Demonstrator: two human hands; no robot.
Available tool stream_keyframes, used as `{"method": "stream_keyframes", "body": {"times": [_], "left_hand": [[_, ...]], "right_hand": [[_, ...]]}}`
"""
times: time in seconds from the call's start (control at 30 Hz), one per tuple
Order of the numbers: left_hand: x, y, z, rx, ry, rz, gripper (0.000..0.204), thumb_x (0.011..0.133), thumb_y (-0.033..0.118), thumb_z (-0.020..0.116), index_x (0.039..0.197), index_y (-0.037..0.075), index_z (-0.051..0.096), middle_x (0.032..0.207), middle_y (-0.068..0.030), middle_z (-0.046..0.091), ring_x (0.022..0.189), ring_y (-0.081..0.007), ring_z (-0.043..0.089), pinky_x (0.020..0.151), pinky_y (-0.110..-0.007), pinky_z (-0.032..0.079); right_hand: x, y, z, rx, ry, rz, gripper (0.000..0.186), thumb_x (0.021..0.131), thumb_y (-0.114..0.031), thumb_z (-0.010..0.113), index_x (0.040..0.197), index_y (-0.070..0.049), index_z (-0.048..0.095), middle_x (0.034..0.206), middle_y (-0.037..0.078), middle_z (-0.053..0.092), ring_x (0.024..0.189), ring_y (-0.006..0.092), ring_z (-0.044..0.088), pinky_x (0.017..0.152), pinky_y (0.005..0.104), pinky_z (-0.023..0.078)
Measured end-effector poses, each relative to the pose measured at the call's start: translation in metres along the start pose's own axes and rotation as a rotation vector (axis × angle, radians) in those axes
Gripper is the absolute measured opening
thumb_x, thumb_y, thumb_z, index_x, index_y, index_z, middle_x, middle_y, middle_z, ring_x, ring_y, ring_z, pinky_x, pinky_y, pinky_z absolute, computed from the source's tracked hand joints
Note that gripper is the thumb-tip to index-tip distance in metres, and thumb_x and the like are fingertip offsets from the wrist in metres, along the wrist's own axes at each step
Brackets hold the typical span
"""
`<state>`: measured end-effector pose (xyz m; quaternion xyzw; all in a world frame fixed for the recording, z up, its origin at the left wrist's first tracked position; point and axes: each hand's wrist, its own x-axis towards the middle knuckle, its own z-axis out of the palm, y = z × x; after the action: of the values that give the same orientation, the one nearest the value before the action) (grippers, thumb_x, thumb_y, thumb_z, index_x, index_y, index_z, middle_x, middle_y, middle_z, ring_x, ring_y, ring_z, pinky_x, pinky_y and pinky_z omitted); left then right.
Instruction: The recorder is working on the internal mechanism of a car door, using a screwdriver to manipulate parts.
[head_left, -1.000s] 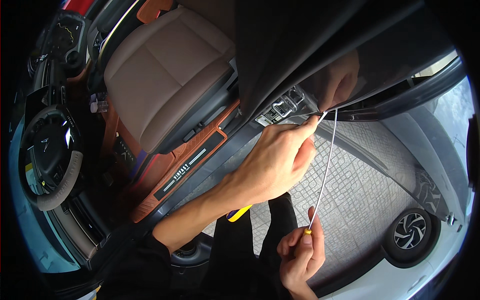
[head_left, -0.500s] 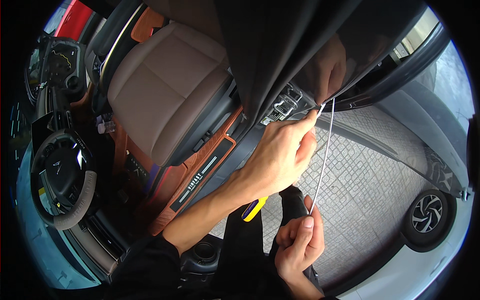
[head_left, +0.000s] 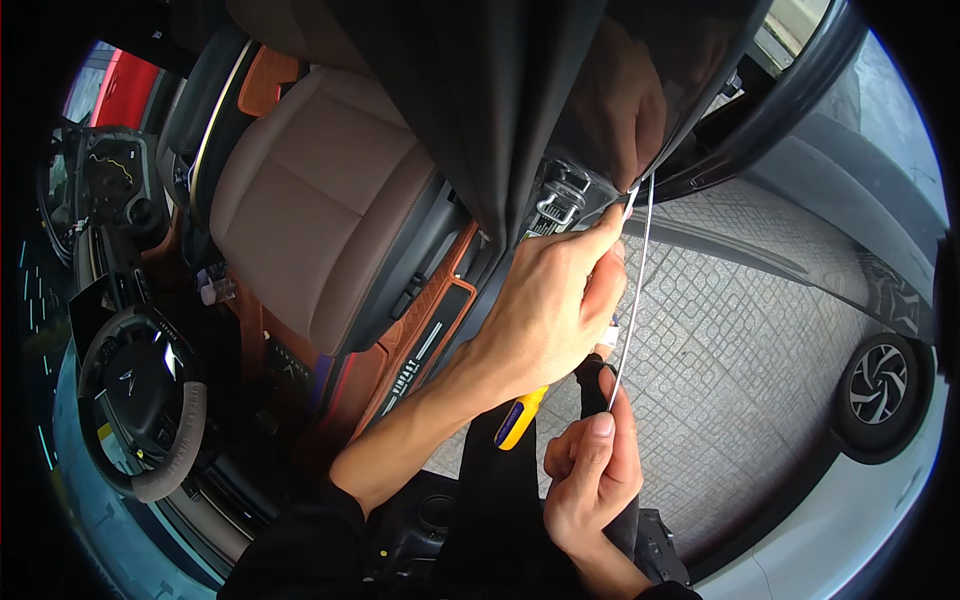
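My left hand (head_left: pixel 555 305) is closed, thumb and index pinching a thin white strand (head_left: pixel 628 205) at the seam of a glossy dark pillar panel (head_left: pixel 620 90). From that seam a thin pale wire (head_left: pixel 640 280) runs down to my right hand (head_left: pixel 595 470), closed on its lower end between thumb and index finger. A yellow-and-purple tool handle (head_left: pixel 518 420) shows just below my left hand; whether that hand holds it is hidden. A metal latch (head_left: pixel 560 200) sits left of my left fingertips.
A brown car seat (head_left: pixel 310 190), an orange-trimmed sill (head_left: pixel 430 325) and a steering wheel (head_left: pixel 135 395) fill the left side. A patterned pavement (head_left: pixel 720 390) lies below, beside a white car with a wheel (head_left: pixel 878 385). A red vehicle (head_left: pixel 125 85) shows at upper left.
The view has shifted, so the seat and steering wheel appear lower. My right hand has risen slightly in the picture, still on the wire. My left fingers stay at the seam.
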<state>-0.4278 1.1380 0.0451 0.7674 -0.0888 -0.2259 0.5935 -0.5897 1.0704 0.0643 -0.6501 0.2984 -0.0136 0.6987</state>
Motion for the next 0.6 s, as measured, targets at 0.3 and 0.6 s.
{"method": "stream_keyframes", "body": {"times": [0.3, 0.6], "left_hand": [[0.002, -0.008, -0.001, 0.054, -0.022, 0.072, 0.044, 0.1, -0.001, 0.054, 0.142, -0.008, 0.048, 0.068, -0.0033, 0.06, 0.052, -0.0052, 0.055, 0.048, -0.023, 0.047], [0.003, -0.006, -0.004, 0.029, -0.033, 0.068, 0.043, 0.101, 0.001, 0.054, 0.142, -0.009, 0.048, 0.067, -0.0037, 0.059, 0.052, -0.0054, 0.055, 0.047, -0.024, 0.047]], "right_hand": [[-0.001, -0.008, 0.013, -0.076, 0.109, -0.031, 0.037, 0.107, -0.013, 0.045, 0.135, 0.011, 0.055, 0.059, -0.001, 0.05, 0.047, 0.0037, 0.045, 0.045, 0.0213, 0.033], [-0.002, -0.005, 0.029, -0.008, 0.177, -0.039, 0.036, 0.107, -0.011, 0.043, 0.131, 0.013, 0.056, 0.057, -0.001, 0.05, 0.046, 0.0031, 0.046, 0.043, 0.0212, 0.033]]}}
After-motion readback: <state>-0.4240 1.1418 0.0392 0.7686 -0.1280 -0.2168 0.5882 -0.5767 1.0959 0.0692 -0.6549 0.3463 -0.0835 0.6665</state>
